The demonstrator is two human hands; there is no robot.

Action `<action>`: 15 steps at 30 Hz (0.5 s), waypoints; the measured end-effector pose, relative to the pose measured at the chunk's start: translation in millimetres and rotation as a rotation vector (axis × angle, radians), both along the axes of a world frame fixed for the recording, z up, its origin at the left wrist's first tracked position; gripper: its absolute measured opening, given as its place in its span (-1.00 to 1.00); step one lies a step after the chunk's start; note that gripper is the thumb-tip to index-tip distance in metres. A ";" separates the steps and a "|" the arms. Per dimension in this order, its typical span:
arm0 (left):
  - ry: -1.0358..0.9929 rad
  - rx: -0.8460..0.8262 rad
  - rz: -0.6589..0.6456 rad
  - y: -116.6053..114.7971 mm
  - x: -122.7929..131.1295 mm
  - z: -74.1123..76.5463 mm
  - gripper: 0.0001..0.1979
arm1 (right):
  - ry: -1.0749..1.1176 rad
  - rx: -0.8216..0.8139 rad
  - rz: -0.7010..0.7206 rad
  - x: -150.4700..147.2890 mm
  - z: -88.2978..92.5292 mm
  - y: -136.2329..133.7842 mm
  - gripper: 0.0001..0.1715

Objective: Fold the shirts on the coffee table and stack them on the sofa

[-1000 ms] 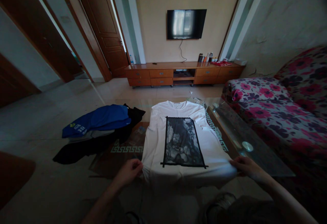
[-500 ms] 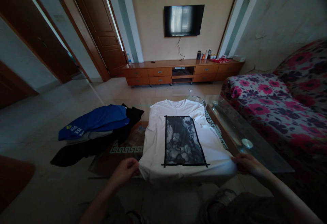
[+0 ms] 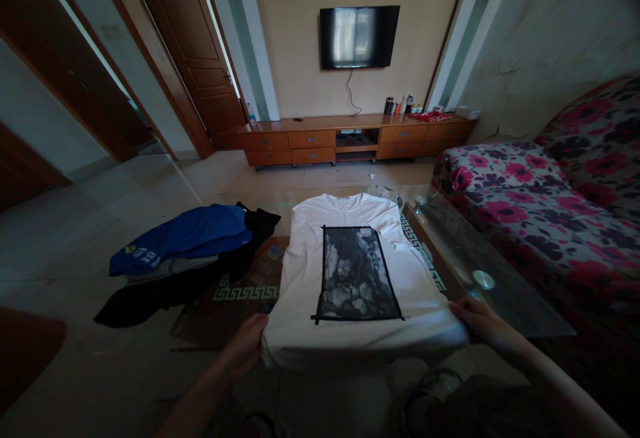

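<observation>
We have the white T-shirt (image 3: 300,291) lying flat and print up on the glass coffee table (image 3: 505,305) in front of us, with its collar away from us and its hem at the near edge. Our left hand (image 3: 247,345) grips the lower left corner of the hem, fingers curled around the cloth. Our right hand (image 3: 480,321) pinches the lower right corner, fingers pressed together along the edge — how far they tuck under the cloth we cannot tell.

We judge the shirt light, soft and limp. It will sag and crease wherever it is not held, and it should slide easily over the smooth glass. The 2 hem corners or the 2 shoulders look like the best places to take hold — held at 1 point alone, it would bunch.

Left of the shirt, a blue garment (image 3: 185,235) lies on a black garment (image 3: 160,295). A flowered sofa (image 3: 540,211) stands at the right.
</observation>
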State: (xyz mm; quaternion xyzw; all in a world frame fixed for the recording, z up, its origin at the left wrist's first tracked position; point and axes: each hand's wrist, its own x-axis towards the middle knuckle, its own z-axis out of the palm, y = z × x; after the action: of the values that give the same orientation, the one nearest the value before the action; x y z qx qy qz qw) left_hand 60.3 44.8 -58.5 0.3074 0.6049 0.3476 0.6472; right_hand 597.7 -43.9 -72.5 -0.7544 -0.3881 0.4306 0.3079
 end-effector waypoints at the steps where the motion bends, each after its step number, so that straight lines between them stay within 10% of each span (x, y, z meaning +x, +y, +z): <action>1: -0.030 -0.021 -0.024 -1.3 0.9 1.5 -0.62 | 0.008 0.000 -0.006 -0.9 0.4 -0.6 -0.30; 7: -0.052 0.005 -0.148 11.8 4.4 3.5 -0.33 | -0.078 0.022 0.000 -4.2 -2.1 10.2 -0.34; 15: 0.003 0.169 0.092 26.1 14.0 11.5 -0.56 | 0.076 0.144 -0.048 -22.8 17.9 10.6 -0.35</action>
State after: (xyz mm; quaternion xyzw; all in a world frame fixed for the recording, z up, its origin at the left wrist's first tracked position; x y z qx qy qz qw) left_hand 74.3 71.0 -47.1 0.3333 0.5877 0.4261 0.6016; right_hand 574.8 -33.3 -54.6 -0.7226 -0.3881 0.4222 0.3860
